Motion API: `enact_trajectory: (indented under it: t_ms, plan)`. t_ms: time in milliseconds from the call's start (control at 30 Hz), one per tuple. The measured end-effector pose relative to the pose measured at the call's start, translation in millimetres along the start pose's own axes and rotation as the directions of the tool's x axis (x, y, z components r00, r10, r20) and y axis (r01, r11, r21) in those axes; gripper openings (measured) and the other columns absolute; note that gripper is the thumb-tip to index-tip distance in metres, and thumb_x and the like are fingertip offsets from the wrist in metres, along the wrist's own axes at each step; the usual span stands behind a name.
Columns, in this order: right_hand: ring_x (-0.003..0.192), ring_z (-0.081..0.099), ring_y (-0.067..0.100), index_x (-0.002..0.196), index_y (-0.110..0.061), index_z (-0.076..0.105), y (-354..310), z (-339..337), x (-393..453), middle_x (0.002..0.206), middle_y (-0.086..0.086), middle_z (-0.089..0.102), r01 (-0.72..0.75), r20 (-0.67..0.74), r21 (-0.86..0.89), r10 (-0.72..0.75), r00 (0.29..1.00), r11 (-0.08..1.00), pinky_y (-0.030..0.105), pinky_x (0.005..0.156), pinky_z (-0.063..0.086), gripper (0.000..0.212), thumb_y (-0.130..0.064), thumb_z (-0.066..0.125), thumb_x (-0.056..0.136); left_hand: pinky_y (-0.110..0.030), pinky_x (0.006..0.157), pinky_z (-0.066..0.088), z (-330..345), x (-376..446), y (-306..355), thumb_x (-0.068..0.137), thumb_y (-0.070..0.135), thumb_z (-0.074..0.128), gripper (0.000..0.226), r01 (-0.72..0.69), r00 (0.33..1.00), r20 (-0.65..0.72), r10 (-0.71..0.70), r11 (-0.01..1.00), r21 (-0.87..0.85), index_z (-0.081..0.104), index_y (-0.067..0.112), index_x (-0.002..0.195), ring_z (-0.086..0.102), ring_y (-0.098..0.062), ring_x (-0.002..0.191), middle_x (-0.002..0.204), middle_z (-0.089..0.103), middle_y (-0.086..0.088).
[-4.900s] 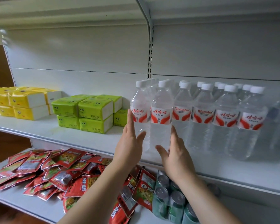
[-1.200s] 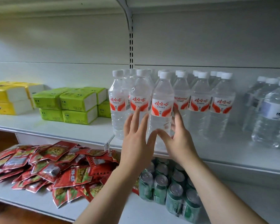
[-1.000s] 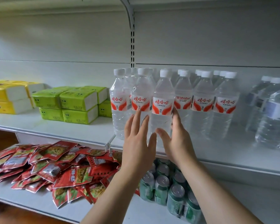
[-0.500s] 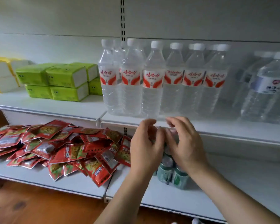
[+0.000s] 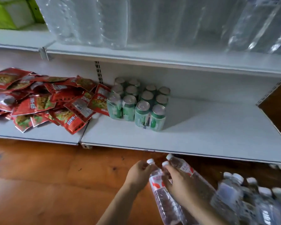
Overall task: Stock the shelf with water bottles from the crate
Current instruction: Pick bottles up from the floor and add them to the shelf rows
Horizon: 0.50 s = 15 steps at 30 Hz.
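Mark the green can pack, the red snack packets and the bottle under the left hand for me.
green can pack (image 5: 150, 117), head view, front can's side
red snack packets (image 5: 39, 101), head view, middle of the pile
bottle (image 5: 159, 189), head view, body below the red label

Three clear plastic water bottles with white caps and red-and-white labels lie tilted low over the wooden floor, caps toward the white metal shelf, where more clear bottles stand above.
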State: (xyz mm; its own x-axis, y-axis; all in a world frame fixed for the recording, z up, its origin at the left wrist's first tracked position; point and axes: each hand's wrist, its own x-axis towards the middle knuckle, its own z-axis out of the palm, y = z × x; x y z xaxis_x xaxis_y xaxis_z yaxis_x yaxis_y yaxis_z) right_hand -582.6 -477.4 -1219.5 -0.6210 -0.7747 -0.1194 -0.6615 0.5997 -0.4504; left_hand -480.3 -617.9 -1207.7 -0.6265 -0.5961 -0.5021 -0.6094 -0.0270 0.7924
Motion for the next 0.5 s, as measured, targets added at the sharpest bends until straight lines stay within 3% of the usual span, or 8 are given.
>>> enact_trajectory:
  t_ms: [100, 233, 333, 400, 500]
  plan:
    - [0.094, 0.065, 0.002, 0.139, -0.036, 0.044, 10, 23, -11, 0.115, -0.011, 0.069, -0.083, 0.153, -0.001, 0.082, 0.985, 0.997, 0.018, 0.078, 0.054, 0.046, -0.033, 0.06, 0.096, -0.026, 0.059, 0.05, 14, 1, -23, 0.102, 0.032, 0.051, 0.02, 0.129, 0.989, 0.077, -0.129, 0.992, 0.015, 0.065, 0.017, 0.104, 0.061, -0.015, 0.074, 0.092, 0.07, -0.004]
    - [0.07, 0.06, -0.004, 0.132, -0.029, 0.052, 7, 34, -3, 0.094, -0.012, 0.07, -0.148, 0.191, -0.048, 0.155, 0.969, 0.988, 0.01, 0.055, 0.046, 0.038, -0.029, 0.062, 0.096, -0.03, 0.063, 0.049, 32, 5, -42, 0.1, 0.024, 0.051, 0.019, 0.264, 0.952, 0.16, -0.26, 0.965, 0.0, 0.068, 0.016, 0.098, 0.059, -0.019, 0.075, 0.093, 0.069, -0.003]
    - [0.078, 0.063, 0.0, 0.114, -0.03, 0.062, 9, 35, 6, 0.096, -0.013, 0.07, -0.182, 0.214, -0.07, 0.193, 0.958, 0.981, 0.013, 0.064, 0.05, 0.021, -0.033, 0.065, 0.093, -0.031, 0.06, 0.053, 38, 3, -48, 0.096, 0.03, 0.055, 0.027, 0.302, 0.941, 0.167, -0.295, 0.953, -0.014, 0.061, 0.015, 0.118, 0.065, -0.021, 0.075, 0.104, 0.069, -0.008]
    - [0.082, 0.064, 0.002, 0.109, -0.03, 0.064, 9, 35, 7, 0.097, -0.013, 0.071, -0.181, 0.27, -0.059, 0.19, 0.944, 0.982, 0.018, 0.071, 0.054, 0.018, -0.037, 0.066, 0.093, -0.029, 0.059, 0.053, 38, -1, -53, 0.095, 0.031, 0.055, 0.026, 0.311, 0.937, 0.174, -0.304, 0.95, -0.012, 0.059, 0.016, 0.117, 0.067, -0.019, 0.075, 0.103, 0.07, -0.008]
    - [0.086, 0.065, 0.007, 0.123, -0.028, 0.057, 1, 44, 4, 0.1, -0.01, 0.068, -0.173, 0.392, -0.074, 0.188, 0.901, 0.982, 0.021, 0.071, 0.054, 0.032, -0.035, 0.065, 0.093, -0.028, 0.061, 0.052, 34, -4, -61, 0.098, 0.033, 0.056, 0.022, 0.302, 0.933, 0.202, -0.297, 0.953, 0.006, 0.065, 0.016, 0.109, 0.064, -0.017, 0.072, 0.104, 0.072, -0.011]
